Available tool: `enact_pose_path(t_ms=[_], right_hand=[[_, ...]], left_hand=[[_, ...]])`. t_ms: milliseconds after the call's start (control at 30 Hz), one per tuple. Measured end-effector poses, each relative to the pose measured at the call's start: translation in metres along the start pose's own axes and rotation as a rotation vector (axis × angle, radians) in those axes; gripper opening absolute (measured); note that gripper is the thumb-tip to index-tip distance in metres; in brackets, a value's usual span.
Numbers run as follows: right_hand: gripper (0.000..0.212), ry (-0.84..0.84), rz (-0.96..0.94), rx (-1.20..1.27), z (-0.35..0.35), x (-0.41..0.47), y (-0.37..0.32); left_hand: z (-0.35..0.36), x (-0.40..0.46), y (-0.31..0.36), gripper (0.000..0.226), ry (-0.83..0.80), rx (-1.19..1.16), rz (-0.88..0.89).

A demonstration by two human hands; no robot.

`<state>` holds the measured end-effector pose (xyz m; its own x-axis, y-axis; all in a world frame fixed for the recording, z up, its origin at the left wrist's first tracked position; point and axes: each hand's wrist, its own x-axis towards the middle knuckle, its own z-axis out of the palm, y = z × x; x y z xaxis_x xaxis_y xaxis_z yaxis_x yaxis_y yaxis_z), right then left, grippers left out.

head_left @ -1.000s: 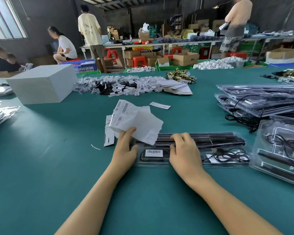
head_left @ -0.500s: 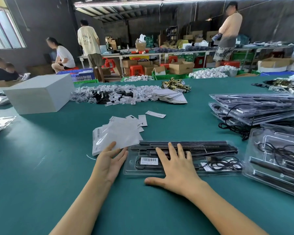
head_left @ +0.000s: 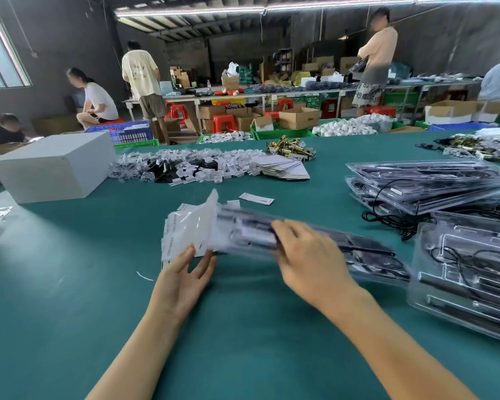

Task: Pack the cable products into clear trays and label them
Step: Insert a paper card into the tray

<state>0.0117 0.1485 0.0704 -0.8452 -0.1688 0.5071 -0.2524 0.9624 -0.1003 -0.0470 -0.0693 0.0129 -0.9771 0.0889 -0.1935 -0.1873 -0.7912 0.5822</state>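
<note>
**A filled tray tilted up off the green table**

We see the right hand (head_left: 309, 255) gripping a clear tray (head_left: 358, 255) of black cable parts, fingers curled over its far edge, with the tray's left end raised and blurred. The tray's right end lies low, just beside a near stack of trays (head_left: 468, 272) at the right edge of the table (head_left: 70, 284).

Our left hand (head_left: 185, 275) sits near the tray's lifted left end with fingers straight and spread, holding nothing; its fingertips (head_left: 189, 251) reach the lower edge of a loose pile of white label sheets (head_left: 185, 229) lying partly behind the tray.

Farther right, a second stack of trays (head_left: 427, 183) rests with a black cable (head_left: 387, 217) spilling out in front of it. At far left stands a white box (head_left: 52, 166). Across the middle far side lies a heap of small bagged parts (head_left: 185, 166), with a fan of white cards (head_left: 283, 168) at its right end and brass fittings (head_left: 292, 147) just beyond.
</note>
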Motion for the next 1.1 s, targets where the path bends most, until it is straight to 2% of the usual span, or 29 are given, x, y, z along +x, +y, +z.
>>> enact_pose_path(t_ms=[133, 300, 367, 433, 467, 533, 567, 633, 733, 900, 1000, 1100], right_hand=[[0.029, 0.290, 0.083, 0.307, -0.048, 0.010, 0.015], [0.002, 0.630, 0.149, 0.597, -0.095, 0.010, 0.045], [0.003, 0.837, 0.303, 0.788, -0.107, 0.009, 0.062], [0.023, 1.008, 0.587, 1.016, -0.111, 0.007, 0.088], [0.034, 1.013, 0.732, 1.134, -0.111, 0.004, 0.100], [0.052, 0.940, 0.970, 1.327, -0.107, -0.003, 0.117], [0.054, 0.901, 1.042, 1.393, -0.106, -0.005, 0.122], [0.045, 0.826, 1.134, 1.522, -0.102, -0.004, 0.130], [0.034, 0.707, 1.280, 1.700, -0.093, 0.008, 0.127], [0.027, 0.326, 1.345, 2.034, -0.052, 0.043, 0.096], [0.028, 0.254, 1.443, 2.205, -0.021, 0.078, 0.071], [0.024, 0.147, 1.470, 2.244, 0.012, 0.117, 0.053]], left_hand=[[0.001, 0.001, -0.008, 0.018, 0.003, 0.144, 0.038], [0.007, -0.009, -0.023, 0.019, -0.057, 0.585, 0.162], [0.010, -0.013, -0.029, 0.018, -0.068, 0.866, 0.226], [0.012, -0.017, -0.034, 0.020, -0.116, 1.084, 0.291], [0.013, -0.018, -0.035, 0.023, -0.144, 1.183, 0.319], [0.016, -0.021, -0.039, 0.025, -0.192, 1.368, 0.359], [0.018, -0.022, -0.042, 0.025, -0.213, 1.442, 0.381], [0.020, -0.022, -0.045, 0.024, -0.243, 1.547, 0.423], [0.021, -0.020, -0.045, 0.029, -0.270, 1.581, 0.433], [0.021, -0.013, -0.037, 0.030, -0.246, 1.553, 0.361], [0.019, -0.008, -0.034, 0.024, -0.228, 1.514, 0.317], [0.015, -0.005, -0.032, 0.023, -0.214, 1.490, 0.324]])
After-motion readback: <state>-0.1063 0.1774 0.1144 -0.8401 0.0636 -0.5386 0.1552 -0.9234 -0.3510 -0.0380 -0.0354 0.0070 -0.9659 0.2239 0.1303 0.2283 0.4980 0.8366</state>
